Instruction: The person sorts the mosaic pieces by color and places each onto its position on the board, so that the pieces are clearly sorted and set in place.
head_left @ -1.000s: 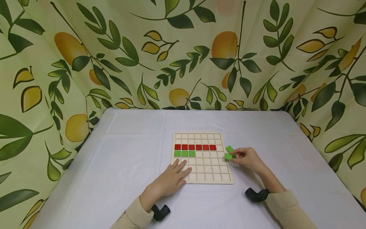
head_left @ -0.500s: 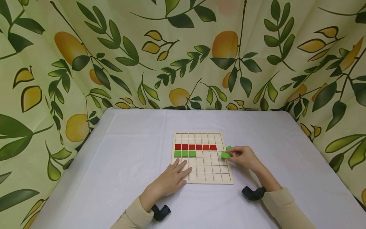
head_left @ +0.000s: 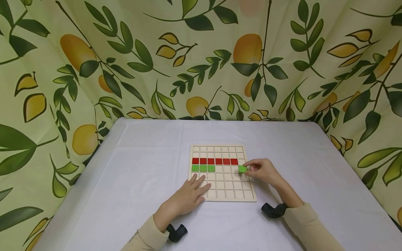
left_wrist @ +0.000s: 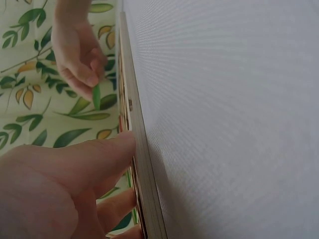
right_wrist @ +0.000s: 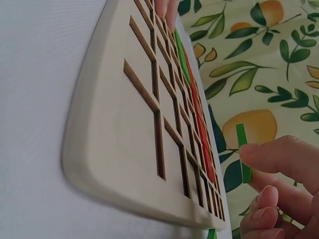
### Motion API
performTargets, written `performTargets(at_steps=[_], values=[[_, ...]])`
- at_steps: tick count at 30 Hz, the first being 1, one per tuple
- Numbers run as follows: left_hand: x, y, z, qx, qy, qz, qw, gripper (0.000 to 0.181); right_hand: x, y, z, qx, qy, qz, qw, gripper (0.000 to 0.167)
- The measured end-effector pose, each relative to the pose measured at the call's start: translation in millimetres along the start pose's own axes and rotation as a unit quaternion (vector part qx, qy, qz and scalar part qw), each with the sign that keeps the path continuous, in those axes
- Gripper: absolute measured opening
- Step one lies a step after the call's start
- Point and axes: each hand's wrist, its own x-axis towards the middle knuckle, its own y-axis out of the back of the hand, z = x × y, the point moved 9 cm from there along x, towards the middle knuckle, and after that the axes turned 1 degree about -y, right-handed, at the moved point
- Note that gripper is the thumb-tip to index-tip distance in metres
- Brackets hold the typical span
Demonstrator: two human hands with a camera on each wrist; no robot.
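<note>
A square wooden grid board lies on the table. My left hand rests on its lower left part, fingers spread; in the left wrist view the thumb touches the board's edge. Between thumb and fingertips my right hand pinches a green square tile, held above the board's right side. The right wrist view shows that tile edge-on, raised off the grid. Several red tiles fill most of one row, and three green tiles sit at the left of the row below.
Another green tile peeks out past the board's edge in the right wrist view; in the head view my right hand covers that spot. White cloth covers the table. A leaf-and-fruit patterned curtain hangs behind and at both sides.
My right hand has lifted one green tile from beside the board and carried it left over the board's right columns. The left hand has stayed in place.
</note>
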Motion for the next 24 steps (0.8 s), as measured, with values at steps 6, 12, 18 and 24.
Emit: performTargets(at_steps=[6, 12, 18, 24], values=[[1.0, -0.6, -1.5, -0.006, 0.004, -0.001, 1.0000, 0.045, 2.1, -3.6, -5.4, 0.008, 0.002, -0.003, 1.0000, 0.029], [1.0, -0.8, -1.4, -0.007, 0.002, 0.000, 1.0000, 0.045, 3.3, -7.0, -10.4, 0.018, 0.012, -0.008, 0.9997, 0.030], [0.7, -0.3, -0.5, -0.004, 0.000, 0.000, 1.0000, 0.045, 5.9, -11.5, -12.4, 0.023, 0.026, -0.009, 0.9994, 0.028], [-0.6, 0.7, 1.1, -0.007, -0.003, -0.002, 1.0000, 0.046, 9.0, -18.8, -14.0, 0.019, 0.025, -0.008, 0.9995, 0.027]])
